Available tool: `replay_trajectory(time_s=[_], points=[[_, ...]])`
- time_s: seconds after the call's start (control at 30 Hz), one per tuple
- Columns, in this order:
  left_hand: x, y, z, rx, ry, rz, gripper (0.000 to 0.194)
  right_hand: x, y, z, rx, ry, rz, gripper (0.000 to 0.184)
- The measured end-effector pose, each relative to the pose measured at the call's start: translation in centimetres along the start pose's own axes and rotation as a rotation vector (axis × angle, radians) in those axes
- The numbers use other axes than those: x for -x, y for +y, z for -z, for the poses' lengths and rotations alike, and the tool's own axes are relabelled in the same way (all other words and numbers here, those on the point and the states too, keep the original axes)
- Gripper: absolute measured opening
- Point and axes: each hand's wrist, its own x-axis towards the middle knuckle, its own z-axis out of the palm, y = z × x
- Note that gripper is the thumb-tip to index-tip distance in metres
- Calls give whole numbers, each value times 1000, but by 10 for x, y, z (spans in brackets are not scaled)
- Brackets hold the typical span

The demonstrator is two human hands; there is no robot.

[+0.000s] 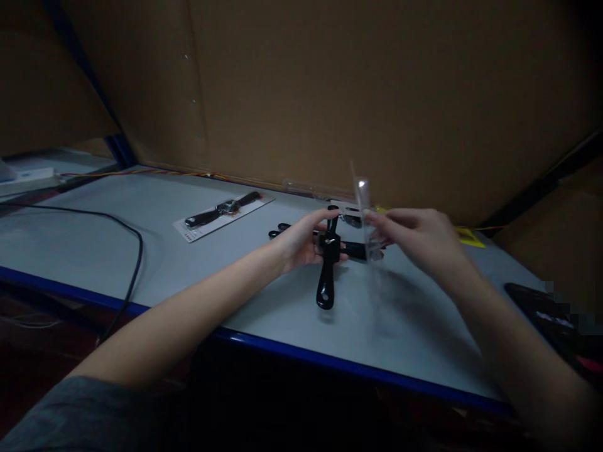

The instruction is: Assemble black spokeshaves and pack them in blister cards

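Head view: left hand (299,242) grips a black watch (328,248), right hand (419,235) pinches clear plastic (362,210) beside it.

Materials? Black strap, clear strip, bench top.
The black strap in the left hand looks like glossy moulded plastic or rubber: sharp highlights, smooth surface. The clear strip in the right hand looks like rigid transparent plastic, from the see-through body and bright glare; glass not excluded. The bench top looks like matte grey laminate; its blue edge may be painted metal, hard to tell.
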Motion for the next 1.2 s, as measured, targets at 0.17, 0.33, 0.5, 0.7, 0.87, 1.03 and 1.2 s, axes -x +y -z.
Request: replay_trajectory(time_s=[0.17, 0.33, 0.5, 0.7, 0.87, 1.03, 1.2], points=[[8, -8, -16, -51, -87, -109, 26, 18, -37, -24, 156, -17, 161, 38], [8, -7, -14, -42, -15, -198, 18, 13, -21, -27, -137, -58, 152, 27], [3, -6, -8, -19, 56, -248, 25, 3, -8, -32, -462, -142, 3, 39], [1, -5, -6, 48, -24, -196, 17, -2, -2, -35, -592, -89, -186, 47], [1, -4, -6, 51, -16, -188, 19, 2, -10, -33, -805, -291, -310, 43], [7, 2, -6, 47, -58, -69, 30, 2, -13, -24, -864, -241, -381, 37], [9, 5, -3, 22, -63, 0, 54, 1, -12, -16, -929, -258, -443, 35]])
